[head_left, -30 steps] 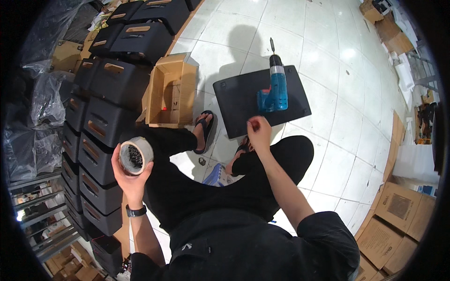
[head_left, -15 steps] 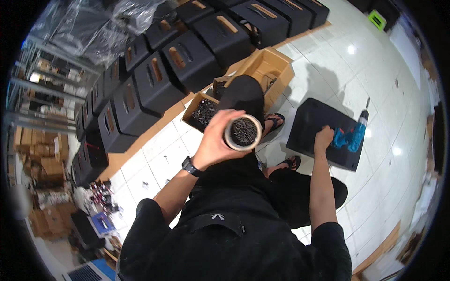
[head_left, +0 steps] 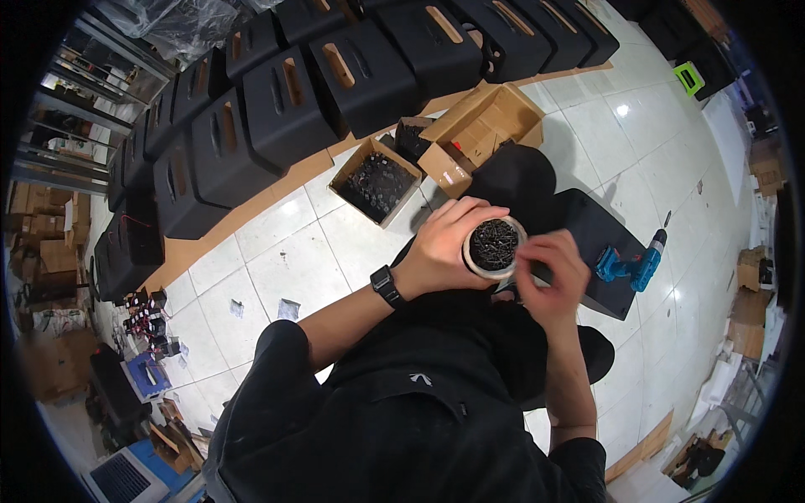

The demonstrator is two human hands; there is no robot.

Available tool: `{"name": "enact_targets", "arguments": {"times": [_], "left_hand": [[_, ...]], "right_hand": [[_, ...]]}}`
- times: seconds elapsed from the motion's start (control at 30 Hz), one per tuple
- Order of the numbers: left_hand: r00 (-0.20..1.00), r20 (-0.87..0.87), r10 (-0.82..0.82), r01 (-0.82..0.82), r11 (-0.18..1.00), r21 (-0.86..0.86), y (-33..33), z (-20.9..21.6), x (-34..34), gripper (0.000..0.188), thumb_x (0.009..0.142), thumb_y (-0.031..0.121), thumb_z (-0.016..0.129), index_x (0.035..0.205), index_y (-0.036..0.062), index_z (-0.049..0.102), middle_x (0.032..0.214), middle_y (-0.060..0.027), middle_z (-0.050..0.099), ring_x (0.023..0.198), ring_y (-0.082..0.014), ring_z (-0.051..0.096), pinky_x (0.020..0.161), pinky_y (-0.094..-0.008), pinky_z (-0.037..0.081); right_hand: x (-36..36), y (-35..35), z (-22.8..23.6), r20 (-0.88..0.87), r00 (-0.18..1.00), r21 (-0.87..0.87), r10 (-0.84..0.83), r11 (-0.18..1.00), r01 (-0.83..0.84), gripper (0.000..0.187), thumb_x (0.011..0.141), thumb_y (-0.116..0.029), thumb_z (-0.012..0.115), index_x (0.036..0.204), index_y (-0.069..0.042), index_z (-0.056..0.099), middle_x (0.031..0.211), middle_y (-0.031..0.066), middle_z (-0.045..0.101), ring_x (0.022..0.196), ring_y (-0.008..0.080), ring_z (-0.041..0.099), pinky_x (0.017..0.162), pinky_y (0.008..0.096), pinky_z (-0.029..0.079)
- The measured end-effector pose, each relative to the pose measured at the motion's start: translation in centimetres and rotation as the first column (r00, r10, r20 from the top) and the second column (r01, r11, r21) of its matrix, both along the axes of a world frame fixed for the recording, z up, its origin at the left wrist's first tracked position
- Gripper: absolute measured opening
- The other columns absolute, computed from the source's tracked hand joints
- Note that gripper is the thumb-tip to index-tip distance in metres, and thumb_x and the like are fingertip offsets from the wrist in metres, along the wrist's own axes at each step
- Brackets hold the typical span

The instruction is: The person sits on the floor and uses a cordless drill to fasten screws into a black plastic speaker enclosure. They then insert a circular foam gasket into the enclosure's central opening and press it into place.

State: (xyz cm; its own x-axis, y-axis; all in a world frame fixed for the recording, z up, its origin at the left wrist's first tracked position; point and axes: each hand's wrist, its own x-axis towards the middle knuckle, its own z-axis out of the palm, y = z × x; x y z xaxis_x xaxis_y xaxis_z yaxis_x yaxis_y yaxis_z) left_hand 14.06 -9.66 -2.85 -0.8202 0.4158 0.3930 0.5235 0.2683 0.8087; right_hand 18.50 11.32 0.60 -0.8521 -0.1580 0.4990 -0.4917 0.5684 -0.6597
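Observation:
My left hand (head_left: 444, 251) is wrapped round a pale round cup (head_left: 511, 269) filled with dark screws (head_left: 493, 243), its mouth facing up. At the right side of the rim is my right hand (head_left: 552, 281), its fingers curled and slightly smeared by motion; whatever they may pinch is too small to make out. Further right, a teal cordless drill (head_left: 644, 261) lies on a black box-shaped cabinet (head_left: 599, 230), its bit pointing away from me. My knee covers part of that cabinet.
Ahead, an open cardboard box (head_left: 355, 206) holds small black parts, beside a larger open carton (head_left: 503, 109). Rows of black cabinets (head_left: 365, 88) with slots and handles stand on cardboard behind them. A laptop (head_left: 122, 478) is at the lower left.
My right hand has left the drill's handle area and come to the cup's rim. The cup, in my left hand, has shifted right; the view has turned slightly.

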Motion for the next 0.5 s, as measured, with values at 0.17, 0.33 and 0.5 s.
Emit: {"name": "enact_targets", "arguments": {"times": [0.17, 0.33, 0.5], "left_hand": [[0.999, 0.032, 0.043, -0.045, 0.998, 0.054, -1.9, -2.0, -1.6, 0.083, 0.057, 0.024, 0.095, 0.132, 0.0123, 0.064, 0.123, -0.0105, 0.063, 0.115, -0.0328, 0.062, 0.098, -0.0426, 0.050], [0.972, 0.125, 0.199, -0.203, 0.979, 0.020, -5.3, -5.9, -6.0, 0.087, 0.056, 0.019, 0.096, 0.133, 0.0076, 0.060, 0.123, -0.0142, 0.064, 0.119, -0.0340, 0.063, 0.103, -0.0429, 0.050], [0.858, 0.158, 0.489, -0.485, 0.872, -0.065, -9.8, -15.9, -14.3, 0.090, 0.056, 0.017, 0.093, 0.136, 0.0062, 0.054, 0.126, -0.0172, 0.065, 0.118, -0.0346, 0.065, 0.102, -0.0419, 0.053]], "right_hand": [[-0.8, -2.3, -0.9, 0.042, 0.998, 0.045, -0.052, 0.998, 0.050, 0.024, 0.074, 0.005, 0.078, 0.095, -0.007, 0.077, 0.096, 0.0075, 0.068, 0.090, 0.0264, 0.064, 0.078, 0.0354, 0.052], [1.7, 3.7, -4.9, 0.256, 0.927, -0.189, -0.275, 0.926, 0.327, 0.018, 0.086, 0.006, 0.073, 0.103, -0.002, 0.072, 0.106, 0.0095, 0.064, 0.096, 0.0200, 0.064, 0.081, 0.0287, 0.051], [9.6, 12.7, -10.6, 0.482, 0.688, -0.053, -0.542, 0.766, 0.641, 0.011, 0.096, 0.001, 0.067, 0.107, 0.003, 0.068, 0.103, 0.0061, 0.065, 0.095, 0.0134, 0.062, 0.087, 0.0264, 0.050]]}}
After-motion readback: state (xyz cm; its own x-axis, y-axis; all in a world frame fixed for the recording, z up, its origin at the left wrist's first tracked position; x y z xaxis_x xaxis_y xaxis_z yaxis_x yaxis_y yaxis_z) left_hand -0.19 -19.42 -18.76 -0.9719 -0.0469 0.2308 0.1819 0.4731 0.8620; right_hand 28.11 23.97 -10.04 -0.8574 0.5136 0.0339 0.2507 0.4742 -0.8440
